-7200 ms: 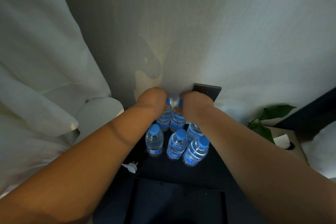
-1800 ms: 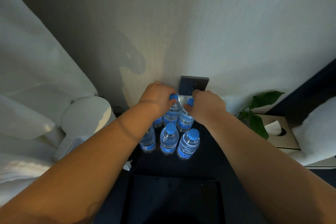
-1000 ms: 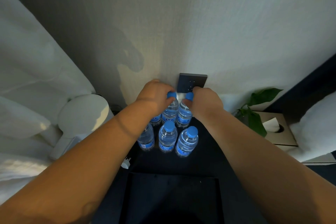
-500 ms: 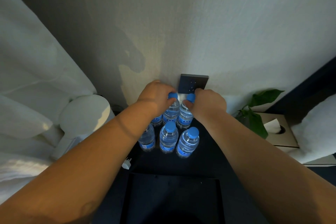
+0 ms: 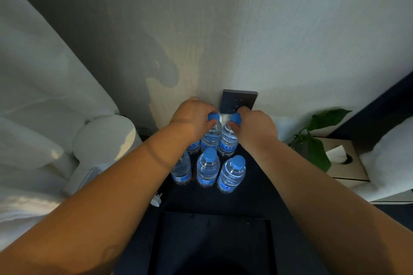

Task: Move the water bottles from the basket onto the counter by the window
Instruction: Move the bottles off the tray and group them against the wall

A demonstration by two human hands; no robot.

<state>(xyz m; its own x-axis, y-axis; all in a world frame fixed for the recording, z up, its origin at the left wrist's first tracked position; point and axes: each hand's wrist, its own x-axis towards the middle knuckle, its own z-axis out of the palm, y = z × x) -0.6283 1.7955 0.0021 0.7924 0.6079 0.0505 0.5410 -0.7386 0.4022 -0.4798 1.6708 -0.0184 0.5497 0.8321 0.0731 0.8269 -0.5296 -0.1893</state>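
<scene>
Several clear water bottles with blue caps and blue labels stand in two rows on a dark counter (image 5: 257, 192) against the wall. My left hand (image 5: 191, 118) grips the neck of a back-row bottle (image 5: 211, 136). My right hand (image 5: 254, 127) grips the neck of the bottle beside it (image 5: 228, 140). A third back-row bottle (image 5: 194, 147) is mostly hidden under my left wrist. Three bottles stand in front: left (image 5: 181, 168), middle (image 5: 207, 171), right (image 5: 232, 173). A dark square basket (image 5: 156, 241) lies at the bottom centre, its inside in shadow.
A dark switch plate (image 5: 239, 100) sits on the wall right behind the bottles. A white lamp (image 5: 105, 140) and curtain (image 5: 33, 96) are at left. A white plug (image 5: 156, 201) lies by the basket. A green plant (image 5: 317, 140) and a tissue box (image 5: 344, 163) stand at right.
Both hands stay closed on the two back-row bottle necks, shifting only slightly near the wall. The front row has not moved. The view has drifted a little.
</scene>
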